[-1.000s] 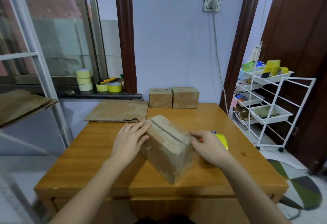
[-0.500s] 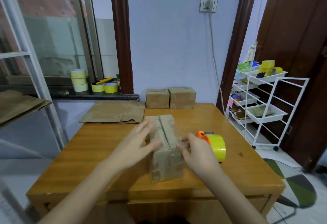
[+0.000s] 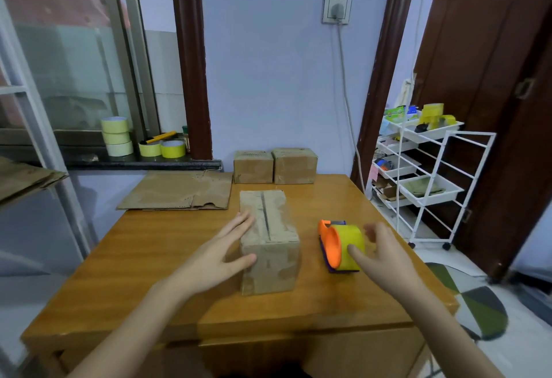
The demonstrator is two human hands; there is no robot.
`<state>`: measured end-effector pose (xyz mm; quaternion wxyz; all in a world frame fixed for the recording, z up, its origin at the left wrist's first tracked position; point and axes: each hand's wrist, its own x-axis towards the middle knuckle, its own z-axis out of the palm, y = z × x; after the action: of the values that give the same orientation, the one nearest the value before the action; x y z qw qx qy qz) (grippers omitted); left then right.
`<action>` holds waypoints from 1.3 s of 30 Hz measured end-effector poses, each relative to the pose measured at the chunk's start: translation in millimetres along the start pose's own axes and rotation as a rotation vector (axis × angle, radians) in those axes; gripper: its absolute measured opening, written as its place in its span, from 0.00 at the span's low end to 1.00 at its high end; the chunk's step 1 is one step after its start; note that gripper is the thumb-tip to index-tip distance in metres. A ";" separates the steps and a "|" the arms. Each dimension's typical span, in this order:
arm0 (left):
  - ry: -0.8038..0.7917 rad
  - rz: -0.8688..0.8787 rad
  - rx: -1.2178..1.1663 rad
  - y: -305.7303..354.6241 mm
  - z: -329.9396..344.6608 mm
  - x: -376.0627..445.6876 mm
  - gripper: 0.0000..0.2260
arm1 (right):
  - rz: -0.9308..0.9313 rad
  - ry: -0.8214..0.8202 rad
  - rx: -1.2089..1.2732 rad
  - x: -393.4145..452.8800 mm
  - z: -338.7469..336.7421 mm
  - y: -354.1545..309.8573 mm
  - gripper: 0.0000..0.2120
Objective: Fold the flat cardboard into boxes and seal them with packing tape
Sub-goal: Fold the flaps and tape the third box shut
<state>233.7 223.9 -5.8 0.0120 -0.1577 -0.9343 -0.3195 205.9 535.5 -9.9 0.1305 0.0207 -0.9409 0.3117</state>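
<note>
Two hands over one broad wooden table (image 3: 167,258), and the folded box (image 3: 268,240) sits square in the middle of it, top flaps closed with a dark seam running away from the person and no tape over that seam that I can make out. Left hand (image 3: 218,255) lies flat against the box's left wall, fingers straight and spread, thumb touching the near corner, gripping nothing; it looks like a bracing hand, there to stop the box sliding when tape gets pulled across.

Beyond those left fingertips, flat cardboard (image 3: 179,191) waits at the table's far edge, within easy reach for the next fold. Farther off still, two finished boxes (image 3: 274,165) stand side by side against the wall, parked out of the working space.

Now the right hand (image 3: 385,258): fingers loosely spread and a little blurred, thumb just touching the yellow roll on the tape dispenser (image 3: 340,246), other fingers reaching over its far side. Nothing is gripped yet; the hand is open around it. Dispenser rests on the table just right of the box, orange side facing the box, a short swing from the seam.

My read: sealing comes next, once that roll is actually grasped.

Spare tape rolls (image 3: 119,135) sit on the window ledge, well beyond the left hand.
</note>
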 end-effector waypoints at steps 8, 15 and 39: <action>0.447 0.092 0.199 89.3 32.6 -5.5 0.25 | 0.070 -0.013 0.301 -7.6 19.8 37.3 0.31; 0.026 -0.095 0.285 128.4 138.8 41.6 0.32 | 0.020 -0.094 0.324 -2.6 31.2 50.6 0.22; 0.196 0.117 0.029 160.9 52.1 79.1 0.07 | -0.556 0.026 0.345 -13.1 -44.2 35.9 0.41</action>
<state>211.3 397.9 58.0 0.1241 -0.1796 -0.9225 -0.3184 224.5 590.0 0.0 0.2174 0.2948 -0.8307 0.4193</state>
